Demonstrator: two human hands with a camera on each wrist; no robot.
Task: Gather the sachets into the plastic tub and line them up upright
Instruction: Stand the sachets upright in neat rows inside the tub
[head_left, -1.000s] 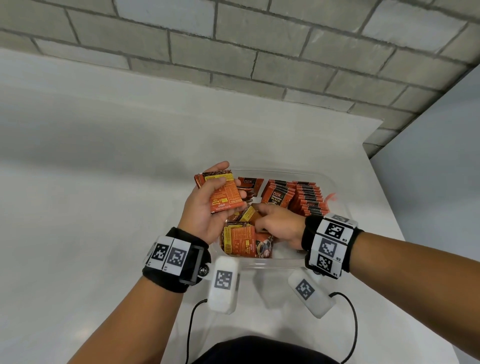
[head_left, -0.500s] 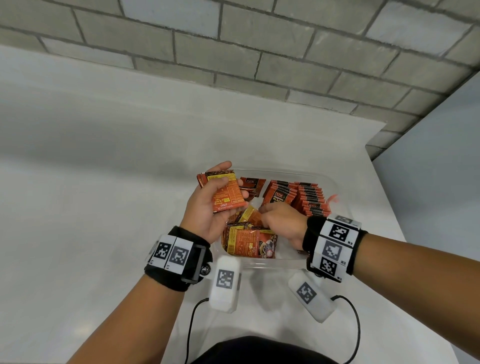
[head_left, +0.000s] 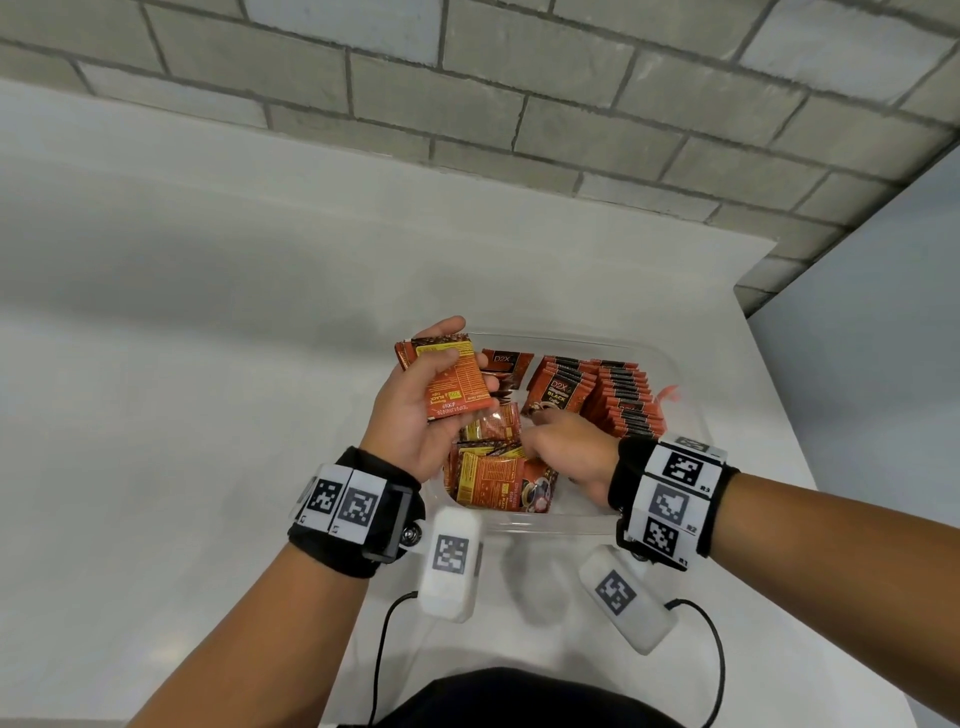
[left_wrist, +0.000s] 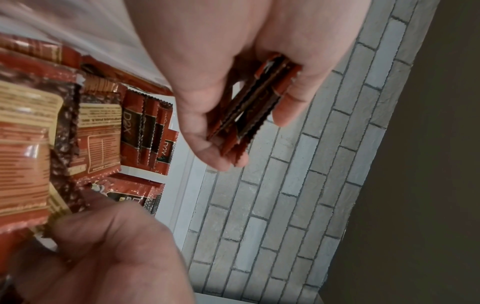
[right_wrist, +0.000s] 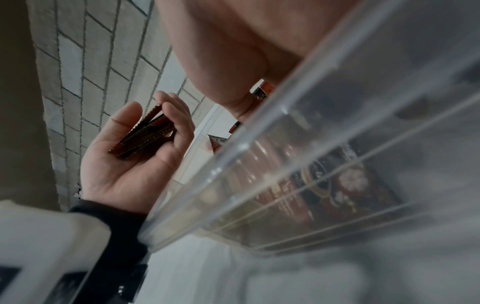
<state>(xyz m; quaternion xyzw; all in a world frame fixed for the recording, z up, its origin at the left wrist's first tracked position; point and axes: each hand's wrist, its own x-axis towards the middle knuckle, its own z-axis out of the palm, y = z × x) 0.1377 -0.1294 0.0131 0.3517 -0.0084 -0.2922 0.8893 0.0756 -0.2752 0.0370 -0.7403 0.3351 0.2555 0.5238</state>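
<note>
Head view: the left hand is raised over the near-left corner of the clear plastic tub, thumb and fingers clamped on a small stack of sachets held flat, printed back upward. The left wrist view shows that stack edge-on between thumb and fingertips. The right hand reaches down inside the tub among the loose sachets lying jumbled at the near side; its fingers are hidden, so whether they pinch one cannot be told. At the far right of the tub a row of upright sachets stands packed together. The tub sits on a white table.
</note>
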